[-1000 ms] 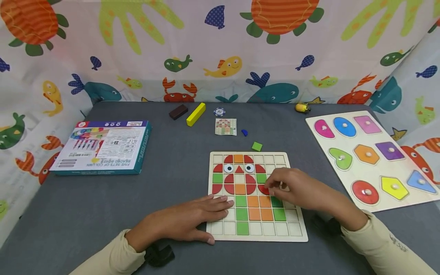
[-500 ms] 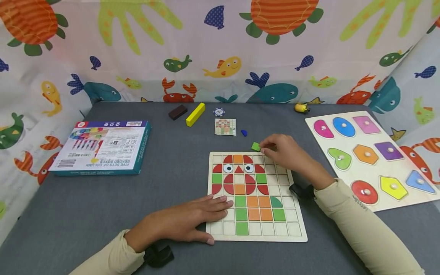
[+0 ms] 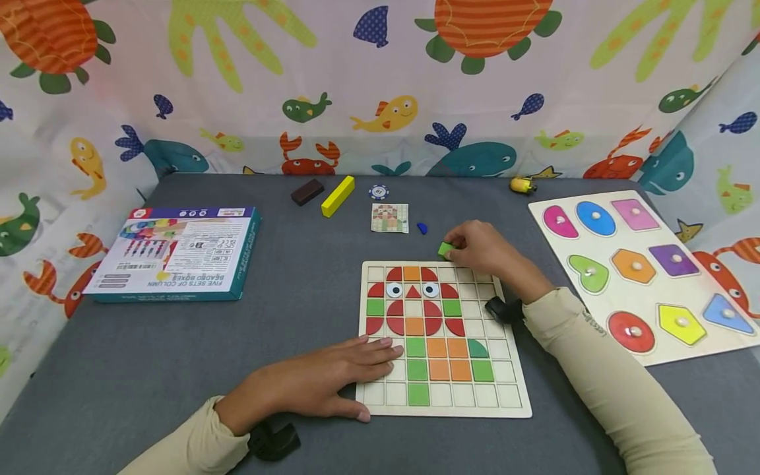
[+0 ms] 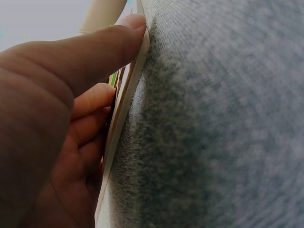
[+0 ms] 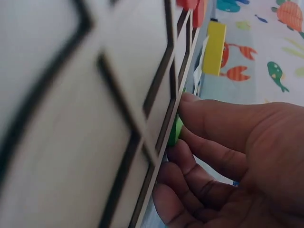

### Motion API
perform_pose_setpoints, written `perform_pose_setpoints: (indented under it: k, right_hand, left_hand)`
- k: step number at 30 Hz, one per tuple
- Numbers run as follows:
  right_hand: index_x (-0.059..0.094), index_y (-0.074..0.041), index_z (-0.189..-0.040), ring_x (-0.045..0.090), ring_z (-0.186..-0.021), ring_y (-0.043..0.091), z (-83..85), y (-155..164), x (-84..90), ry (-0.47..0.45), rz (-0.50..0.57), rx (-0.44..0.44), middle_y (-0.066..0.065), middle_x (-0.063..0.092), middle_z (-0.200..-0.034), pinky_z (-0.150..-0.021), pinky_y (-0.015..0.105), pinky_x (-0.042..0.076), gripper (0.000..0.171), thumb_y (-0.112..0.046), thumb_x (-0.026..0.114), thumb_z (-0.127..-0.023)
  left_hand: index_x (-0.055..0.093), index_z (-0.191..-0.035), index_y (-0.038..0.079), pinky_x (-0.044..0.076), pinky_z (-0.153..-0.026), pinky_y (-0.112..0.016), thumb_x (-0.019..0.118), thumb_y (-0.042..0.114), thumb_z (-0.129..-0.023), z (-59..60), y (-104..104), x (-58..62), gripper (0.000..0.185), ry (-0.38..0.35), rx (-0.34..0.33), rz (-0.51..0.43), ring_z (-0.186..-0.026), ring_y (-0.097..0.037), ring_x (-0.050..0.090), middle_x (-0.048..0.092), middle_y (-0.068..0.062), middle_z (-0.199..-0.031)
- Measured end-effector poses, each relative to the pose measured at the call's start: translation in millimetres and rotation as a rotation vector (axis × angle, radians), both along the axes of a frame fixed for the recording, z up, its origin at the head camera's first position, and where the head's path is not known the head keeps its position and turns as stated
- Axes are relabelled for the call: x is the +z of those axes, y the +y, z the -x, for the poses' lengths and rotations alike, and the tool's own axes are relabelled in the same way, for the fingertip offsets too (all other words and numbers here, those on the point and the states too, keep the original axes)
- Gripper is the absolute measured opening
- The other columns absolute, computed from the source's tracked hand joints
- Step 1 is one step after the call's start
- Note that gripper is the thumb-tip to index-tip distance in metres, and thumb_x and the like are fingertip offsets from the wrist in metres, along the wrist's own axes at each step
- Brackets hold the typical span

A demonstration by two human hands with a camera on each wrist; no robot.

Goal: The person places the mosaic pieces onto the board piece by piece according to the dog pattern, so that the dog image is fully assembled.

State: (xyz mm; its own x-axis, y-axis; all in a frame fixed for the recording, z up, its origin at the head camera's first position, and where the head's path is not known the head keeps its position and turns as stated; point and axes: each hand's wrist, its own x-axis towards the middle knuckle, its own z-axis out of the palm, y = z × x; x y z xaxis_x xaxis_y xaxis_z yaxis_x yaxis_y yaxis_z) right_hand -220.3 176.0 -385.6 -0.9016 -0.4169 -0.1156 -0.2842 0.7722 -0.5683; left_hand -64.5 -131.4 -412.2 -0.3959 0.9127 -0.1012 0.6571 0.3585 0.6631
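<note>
My left hand point(image 3: 332, 373) rests with fingers extended on the lower left of a wooden grid board point(image 3: 504, 373). Its thumb lies at the board's near edge, as the left wrist view also shows. Red, orange and green tiles fill many of the cells, with two round eye pieces near the top. Just beyond the board's far edge, my right hand point(image 3: 483, 247) pinches a small green tile point(image 3: 445, 249) between thumb and fingers. In the right wrist view, that green tile point(image 5: 175, 132) is partly hidden behind the board's edge and the fingers.
Beyond the board lie a small pattern card point(image 3: 390, 218), a blue piece point(image 3: 422, 228), a poker chip point(image 3: 379, 192), a yellow block point(image 3: 338, 196) and a dark brown block point(image 3: 307, 192). A flat box point(image 3: 178, 257) is at left, a knobbed shape puzzle point(image 3: 600, 303) at right.
My right hand has moved from the board's right side to beyond its far edge and taken hold of the green tile there. The left hand has stayed put.
</note>
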Motion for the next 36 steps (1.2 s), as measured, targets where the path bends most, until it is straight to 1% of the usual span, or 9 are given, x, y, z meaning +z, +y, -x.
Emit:
perform_pose_setpoints:
  k: [1,3,7,10,13,17,26,30,36]
  right_hand:
    - [0.069,0.007,-0.109,0.061,-0.091,0.03,-0.4,2,0.6,0.025,-0.003,-0.003,0.017,0.066,-0.097,-0.079,0.044,0.051,0.024,-0.004,0.067,-0.088]
    - [0.069,0.007,-0.107,0.061,-0.089,0.03,-0.8,6,1.7,0.036,-0.001,-0.021,0.017,0.066,-0.096,-0.077,0.044,0.052,0.022,-0.002,0.067,-0.088]
    - [0.067,0.006,-0.105,0.058,-0.087,0.03,-0.5,18,3.7,0.029,-0.01,-0.072,0.016,0.064,-0.094,-0.075,0.042,0.05,0.018,-0.002,0.065,-0.089]
    - [0.066,0.005,-0.105,0.055,-0.086,0.029,-1.6,28,5.6,0.014,-0.007,-0.106,0.016,0.063,-0.094,-0.073,0.04,0.048,0.016,-0.005,0.061,-0.093]
    - [0.065,0.003,-0.106,0.054,-0.084,0.027,-7.2,37,8.6,0.019,0.013,-0.14,0.015,0.062,-0.093,-0.068,0.036,0.048,0.016,-0.007,0.06,-0.095]
    - [0.065,0.001,-0.106,0.053,-0.083,0.026,-19.6,47,14.9,0.041,0.058,-0.149,0.014,0.062,-0.094,-0.065,0.033,0.048,0.016,-0.009,0.062,-0.094]
    - [0.066,0.001,-0.108,0.052,-0.078,0.023,-53.8,55,24.4,0.004,0.136,-0.04,0.007,0.062,-0.088,-0.058,0.024,0.046,0.017,-0.004,0.064,-0.092]
    - [0.067,-0.001,-0.105,0.054,-0.077,0.021,-70.7,58,20.8,-0.021,0.177,0.035,0.004,0.062,-0.086,-0.06,0.023,0.048,0.016,-0.001,0.066,-0.089]
    - [0.068,-0.004,-0.103,0.057,-0.078,0.016,-97.9,60,14.7,-0.099,0.227,0.156,0.002,0.064,-0.09,-0.065,0.024,0.051,0.014,-0.002,0.067,-0.09]
  left_hand:
    - [0.032,-0.152,0.01,0.011,-0.118,-0.037,0.064,0.043,-0.092,-0.1,0,0.3,0.075,0.002,-0.001,0.0,-0.146,-0.014,0.012,0.021,0.003,-0.16]
    - [0.033,-0.152,0.01,0.011,-0.118,-0.037,0.064,0.042,-0.092,-0.4,0,1.0,0.075,0.003,-0.003,0.0,-0.146,-0.014,0.013,0.021,0.003,-0.16]
    - [0.032,-0.152,0.009,0.011,-0.118,-0.037,0.065,0.041,-0.092,-0.6,1,1.9,0.075,0.005,-0.006,0.0,-0.146,-0.015,0.013,0.021,0.002,-0.16]
    - [0.032,-0.152,0.008,0.011,-0.118,-0.037,0.065,0.041,-0.092,-1.1,1,2.2,0.076,0.009,-0.005,0.001,-0.146,-0.015,0.013,0.021,0.001,-0.16]
    - [0.033,-0.152,0.009,0.011,-0.118,-0.037,0.066,0.041,-0.092,-1.5,0,2.0,0.076,0.009,-0.004,-0.001,-0.146,-0.015,0.013,0.022,0.002,-0.159]
    - [0.032,-0.152,0.009,0.011,-0.118,-0.037,0.066,0.041,-0.092,-1.2,0,1.4,0.076,0.007,-0.004,-0.003,-0.146,-0.015,0.013,0.021,0.002,-0.16]
    - [0.032,-0.152,0.008,0.011,-0.118,-0.037,0.066,0.04,-0.092,-1.6,-1,2.5,0.076,0.004,0.005,0.007,-0.146,-0.015,0.012,0.022,0.002,-0.16]
    - [0.032,-0.152,0.008,0.011,-0.118,-0.037,0.067,0.039,-0.092,-1.5,-1,2.6,0.076,0.003,0.011,0.004,-0.146,-0.014,0.013,0.022,0.001,-0.159]
    - [0.032,-0.152,0.009,0.012,-0.118,-0.035,0.066,0.039,-0.092,-1.5,0,2.0,0.076,0.004,0.012,-0.002,-0.146,-0.014,0.013,0.022,0.002,-0.159]
